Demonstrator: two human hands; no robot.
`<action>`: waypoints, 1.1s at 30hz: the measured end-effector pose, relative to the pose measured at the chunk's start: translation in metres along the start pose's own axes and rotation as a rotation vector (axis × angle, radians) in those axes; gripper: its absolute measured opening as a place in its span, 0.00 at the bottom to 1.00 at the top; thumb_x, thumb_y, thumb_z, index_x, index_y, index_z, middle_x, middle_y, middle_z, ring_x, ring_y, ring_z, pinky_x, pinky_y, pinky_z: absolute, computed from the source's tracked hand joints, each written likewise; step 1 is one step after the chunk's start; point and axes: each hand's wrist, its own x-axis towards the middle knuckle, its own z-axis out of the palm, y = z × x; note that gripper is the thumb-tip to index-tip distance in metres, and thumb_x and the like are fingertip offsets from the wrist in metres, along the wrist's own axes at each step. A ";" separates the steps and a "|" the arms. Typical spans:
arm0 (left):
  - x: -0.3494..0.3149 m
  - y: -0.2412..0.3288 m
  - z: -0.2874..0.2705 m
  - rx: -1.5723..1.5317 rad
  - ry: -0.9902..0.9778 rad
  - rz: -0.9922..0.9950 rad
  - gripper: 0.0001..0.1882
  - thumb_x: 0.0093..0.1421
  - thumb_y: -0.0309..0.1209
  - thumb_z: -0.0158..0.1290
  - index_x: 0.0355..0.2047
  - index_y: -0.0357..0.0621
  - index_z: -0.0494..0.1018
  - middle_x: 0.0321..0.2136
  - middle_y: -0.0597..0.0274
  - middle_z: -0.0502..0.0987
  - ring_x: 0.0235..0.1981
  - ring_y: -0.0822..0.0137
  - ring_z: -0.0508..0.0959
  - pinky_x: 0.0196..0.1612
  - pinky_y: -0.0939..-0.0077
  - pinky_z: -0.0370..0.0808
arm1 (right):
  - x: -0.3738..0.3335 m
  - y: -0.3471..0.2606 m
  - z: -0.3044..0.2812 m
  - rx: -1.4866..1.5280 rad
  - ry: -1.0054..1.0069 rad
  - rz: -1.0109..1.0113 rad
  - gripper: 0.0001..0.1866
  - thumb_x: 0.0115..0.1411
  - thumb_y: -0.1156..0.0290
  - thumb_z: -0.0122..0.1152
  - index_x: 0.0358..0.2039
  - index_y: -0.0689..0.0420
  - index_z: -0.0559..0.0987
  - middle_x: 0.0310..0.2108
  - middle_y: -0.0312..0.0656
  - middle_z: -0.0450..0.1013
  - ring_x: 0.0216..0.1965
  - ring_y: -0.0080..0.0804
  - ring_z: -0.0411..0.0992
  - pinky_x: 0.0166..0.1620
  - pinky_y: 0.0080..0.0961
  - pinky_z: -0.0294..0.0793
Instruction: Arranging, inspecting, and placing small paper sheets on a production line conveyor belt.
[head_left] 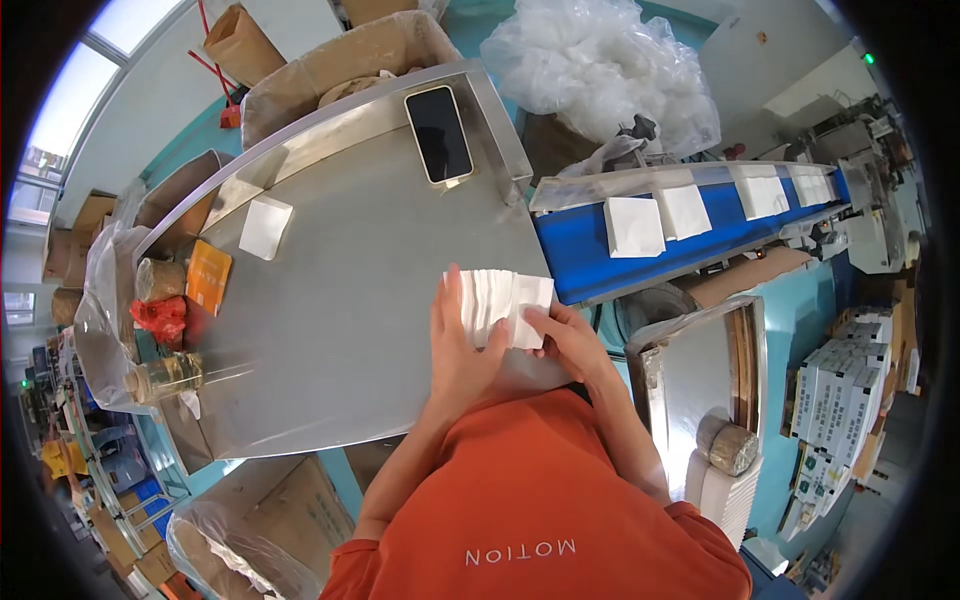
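Over the near right edge of the metal table (330, 320), a stack of white paper napkins (488, 298) is held between both hands, spread into several folded layers. My left hand (460, 345) grips its left side, fingers up along the outer edge and thumb across the front. At the right end, my right hand (568, 340) pinches the napkins with the thumb on their face; its other fingers are partly hidden behind. To the right, several white napkin stacks (634, 228) sit apart from each other on a blue conveyor belt (578, 268).
A smartphone (438, 135) lies at the table's far end, inside a raised metal rim. On the left are a white square napkin (266, 227), an orange packet (209, 277), red plastic (160, 318) and tape rolls (165, 378). Cardboard boxes (270, 510) stand around the table.
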 end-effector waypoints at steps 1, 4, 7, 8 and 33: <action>0.002 -0.002 0.002 -0.020 0.024 -0.006 0.45 0.54 0.31 0.61 0.67 0.40 0.49 0.63 0.36 0.55 0.64 0.44 0.60 0.61 0.58 0.63 | 0.005 0.005 -0.002 0.038 0.105 -0.055 0.15 0.64 0.62 0.60 0.41 0.62 0.75 0.31 0.37 0.74 0.26 0.23 0.71 0.30 0.18 0.73; 0.003 -0.005 0.004 -0.098 0.075 0.017 0.44 0.56 0.33 0.61 0.67 0.37 0.49 0.62 0.39 0.57 0.62 0.50 0.63 0.60 0.63 0.65 | 0.019 0.008 -0.010 0.434 0.273 -0.329 0.17 0.64 0.61 0.59 0.39 0.64 0.73 0.34 0.41 0.73 0.33 0.26 0.73 0.43 0.24 0.77; 0.006 -0.014 -0.001 -0.325 -0.140 -0.285 0.44 0.57 0.36 0.61 0.66 0.34 0.48 0.61 0.41 0.61 0.60 0.54 0.67 0.58 0.65 0.67 | 0.018 0.002 0.001 0.029 0.274 -0.269 0.24 0.66 0.52 0.53 0.48 0.63 0.73 0.40 0.44 0.75 0.40 0.29 0.73 0.45 0.26 0.73; 0.006 -0.011 0.000 -0.325 -0.149 -0.286 0.44 0.57 0.36 0.61 0.66 0.34 0.48 0.61 0.41 0.61 0.60 0.54 0.67 0.58 0.65 0.67 | 0.018 0.006 0.013 -0.240 0.255 -0.423 0.25 0.66 0.52 0.54 0.49 0.64 0.73 0.42 0.44 0.75 0.40 0.28 0.73 0.44 0.24 0.72; 0.000 -0.002 0.009 -0.311 -0.174 -0.200 0.38 0.64 0.35 0.52 0.67 0.33 0.46 0.60 0.46 0.64 0.58 0.55 0.70 0.55 0.67 0.70 | 0.000 -0.009 0.038 -0.218 0.147 -0.470 0.23 0.66 0.53 0.54 0.43 0.65 0.76 0.32 0.36 0.74 0.34 0.21 0.69 0.38 0.21 0.70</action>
